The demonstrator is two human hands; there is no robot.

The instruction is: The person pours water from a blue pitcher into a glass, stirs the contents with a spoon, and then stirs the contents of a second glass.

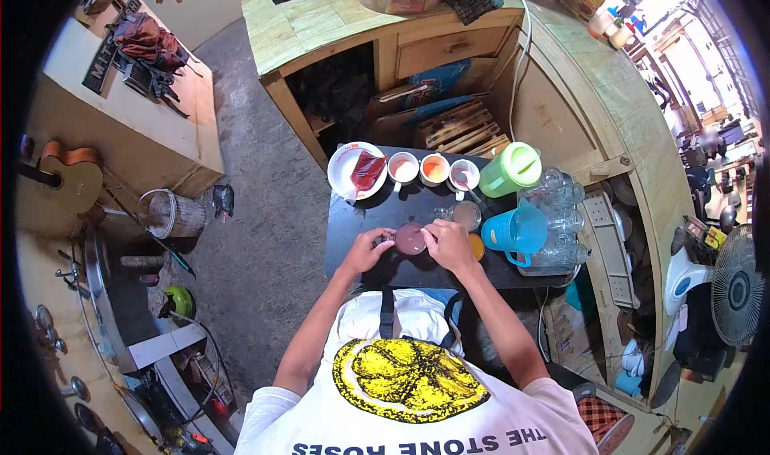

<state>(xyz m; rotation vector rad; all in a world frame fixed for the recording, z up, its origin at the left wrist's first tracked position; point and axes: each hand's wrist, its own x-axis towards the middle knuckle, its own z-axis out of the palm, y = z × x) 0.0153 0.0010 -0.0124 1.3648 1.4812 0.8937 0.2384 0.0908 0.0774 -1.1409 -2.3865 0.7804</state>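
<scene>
A glass of purple-pink drink (411, 239) stands near the front of the dark table (349, 222), held from both sides. My left hand (367, 250) has its fingertips closed at the left side of the glass. My right hand (450, 245) grips its right rim with thumb and fingers. Just behind my right hand is a glass of brownish drink (466, 215); a glass of orange drink (477, 247), partly hidden, sits to its right. A blue pitcher (525, 229) stands further right.
Along the table's back edge are a white bowl (340, 184) with a red packet (368, 172), white cups (403, 168) of coloured contents, and a lime-green pitcher (508, 171). Several clear glass vessels (565, 218) crowd the right edge. A wooden counter (321, 30) rises behind.
</scene>
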